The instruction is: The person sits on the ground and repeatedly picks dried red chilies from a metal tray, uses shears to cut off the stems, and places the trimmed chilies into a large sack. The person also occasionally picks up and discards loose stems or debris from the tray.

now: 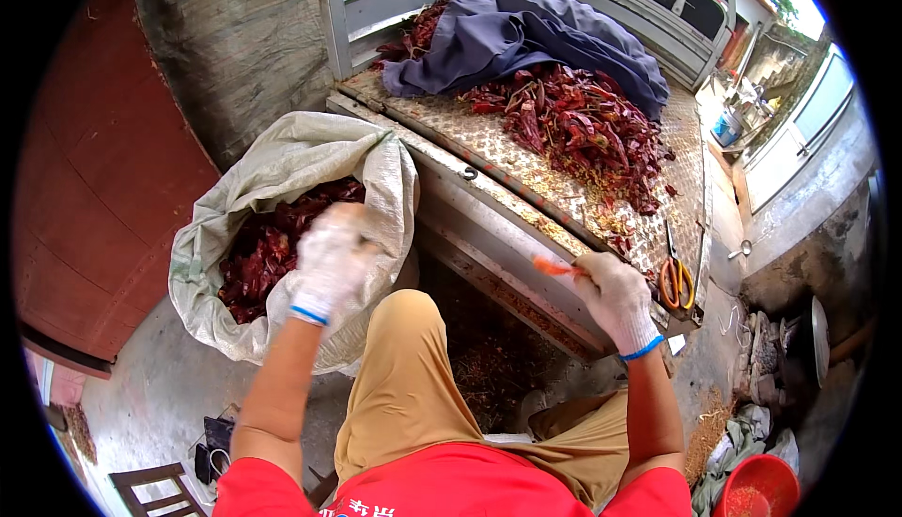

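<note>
In a white cotton glove with a blue cuff, my left hand (337, 256) is over the mouth of a white woven sack (211, 228). Motion blurs its fingers, so I cannot tell whether it holds anything. Dark red dried chili peppers (264, 263) fill the visible inside of the sack. My gloved right hand (616, 295) grips a small, blurred orange-red piece (553, 267) at the edge of the metal truck bed. Scissors (675, 277) with yellow-orange handles lie just right of this hand. A heap of dried chilies (571, 122) rests on the bed.
Dark blue cloth (521, 30) partly covers the heap. Pale seeds (557, 182) are scattered across the tread-plate bed (458, 119). A red metal panel (106, 164) stands at left. A red plastic basin (761, 485) sits at lower right, and a wooden frame (158, 489) at lower left.
</note>
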Demonstrator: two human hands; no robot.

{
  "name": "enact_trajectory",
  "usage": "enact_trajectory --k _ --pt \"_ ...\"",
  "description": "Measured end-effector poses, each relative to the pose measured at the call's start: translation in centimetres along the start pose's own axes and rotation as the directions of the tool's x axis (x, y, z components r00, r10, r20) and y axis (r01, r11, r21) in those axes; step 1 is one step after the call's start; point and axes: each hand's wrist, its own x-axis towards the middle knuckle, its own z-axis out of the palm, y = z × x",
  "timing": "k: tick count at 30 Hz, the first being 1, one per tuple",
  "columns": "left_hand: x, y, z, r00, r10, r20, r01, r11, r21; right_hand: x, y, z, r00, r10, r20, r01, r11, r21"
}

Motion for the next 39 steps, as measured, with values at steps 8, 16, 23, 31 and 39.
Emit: enact_trajectory --k 8,16,23,31,39 --pt "-3.8 16.6 4.7 0.861 0.332 0.386 -0.015 0.775 -0.632 -0.4 -4.5 -0.6 0.876 -0.068 0.477 0.167 0.971 -0.169" --pt "-3.0 13.5 2.7 0.915 0.382 0.131 -0.241 0.777 -0.582 -0.3 -4.6 -2.6 0.968 0.009 0.251 -0.106 0.921 0.374" --pt "0.4 -8.4 -2.2 0.941 -0.241 0.237 0.333 0.775 -0.537 -1.5 -0.7 -2.5 0.986 0.028 0.163 -0.058 0.981 0.185" --pt "-1.1 -15.1 -4.1 0.971 -0.235 -0.036 0.236 0.939 0.251 2.8 9.4 -2.0 0.864 0.503 -0.02 -0.502 0.864 0.048" --pt "0.4 3.9 0.8 0.968 -0.077 0.239 0.241 0.545 -0.803 11.8 14.3 -2.7 0.651 0.759 0.024 -0.756 0.645 0.107"
